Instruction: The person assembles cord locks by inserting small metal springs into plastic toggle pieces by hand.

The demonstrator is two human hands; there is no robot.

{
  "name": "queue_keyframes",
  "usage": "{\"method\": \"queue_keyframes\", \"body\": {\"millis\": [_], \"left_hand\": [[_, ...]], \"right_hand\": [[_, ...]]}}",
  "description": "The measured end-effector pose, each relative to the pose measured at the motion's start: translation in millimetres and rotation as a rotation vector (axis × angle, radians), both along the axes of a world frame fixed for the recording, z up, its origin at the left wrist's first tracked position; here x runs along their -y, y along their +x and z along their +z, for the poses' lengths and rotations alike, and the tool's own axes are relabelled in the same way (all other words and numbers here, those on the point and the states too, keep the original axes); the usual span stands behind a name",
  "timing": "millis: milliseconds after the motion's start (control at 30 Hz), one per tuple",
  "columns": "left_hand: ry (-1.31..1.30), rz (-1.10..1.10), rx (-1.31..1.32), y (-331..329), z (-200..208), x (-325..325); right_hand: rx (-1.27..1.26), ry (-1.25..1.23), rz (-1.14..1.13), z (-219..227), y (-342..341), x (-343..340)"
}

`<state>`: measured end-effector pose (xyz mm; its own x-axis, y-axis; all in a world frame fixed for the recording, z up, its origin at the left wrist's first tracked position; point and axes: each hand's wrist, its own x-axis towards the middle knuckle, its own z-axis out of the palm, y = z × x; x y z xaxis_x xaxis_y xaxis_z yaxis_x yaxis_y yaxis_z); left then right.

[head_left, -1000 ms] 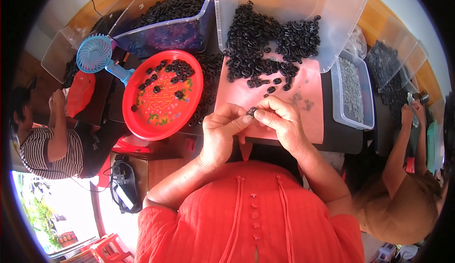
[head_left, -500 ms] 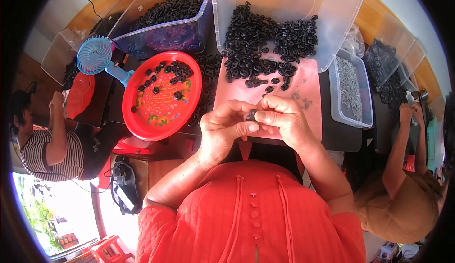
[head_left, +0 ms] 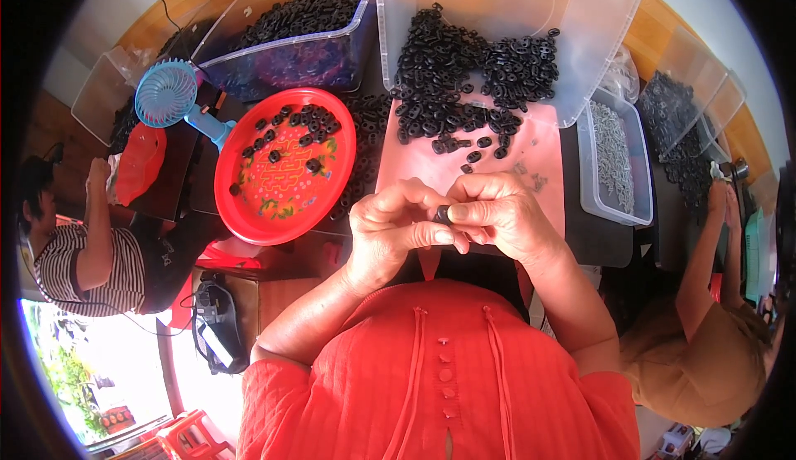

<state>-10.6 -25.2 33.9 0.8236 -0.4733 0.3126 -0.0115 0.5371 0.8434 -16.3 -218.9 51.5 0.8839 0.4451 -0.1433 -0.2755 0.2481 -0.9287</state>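
My left hand (head_left: 394, 228) and my right hand (head_left: 502, 215) meet in front of my chest, fingertips pinched together on one small black ring part (head_left: 444, 214). Both hands hover just above the near edge of a pink mat (head_left: 539, 149). A heap of the same black ring parts (head_left: 464, 75) spills from a tipped clear plastic bin (head_left: 531, 4) onto the mat's far end. To my left a round red tray (head_left: 286, 166) holds several black parts.
A second clear bin of black parts (head_left: 290, 33) and a blue hand fan (head_left: 170, 95) sit at the far left. A small clear box of grey pieces (head_left: 613, 157) lies to the right. One person in a striped shirt (head_left: 83, 261) works at left, another (head_left: 713, 327) at right.
My hands have stayed together at the mat's near edge, working the small black part between the fingertips; they drew slightly closer to my chest. Nothing else moved.
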Motion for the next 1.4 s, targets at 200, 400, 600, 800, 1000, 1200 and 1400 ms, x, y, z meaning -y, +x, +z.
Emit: {"method": "queue_keyframes", "body": {"millis": [200, 400, 600, 800, 1000, 1200, 1400], "left_hand": [[-0.043, 0.015, -0.015, 0, -6, 4], [-0.069, 0.013, -0.018, 1, -11, 8], [0.150, 0.187, -0.056, -9, -17, 6], [0.365, 0.214, -0.042, -26, -12, -23], [0.517, -0.176, 0.346, -34, -36, -30], [0.760, -0.201, 0.068, -16, -104, -40], [0.487, 0.068, -0.184, -11, -158, -25]], "right_hand": [[0.019, -0.031, -0.007, 0, -2, -2], [0.045, -0.052, -0.051, -2, -4, -2], [0.176, -0.219, -0.181, -1, -4, 1], [0.772, -0.716, -0.318, -19, 2, 4], [1.230, -1.223, -0.248, -21, 4, -7], [1.259, -1.288, -0.085, -17, 8, -8], [1.245, -1.300, 0.007, -11, 15, -11]]}}
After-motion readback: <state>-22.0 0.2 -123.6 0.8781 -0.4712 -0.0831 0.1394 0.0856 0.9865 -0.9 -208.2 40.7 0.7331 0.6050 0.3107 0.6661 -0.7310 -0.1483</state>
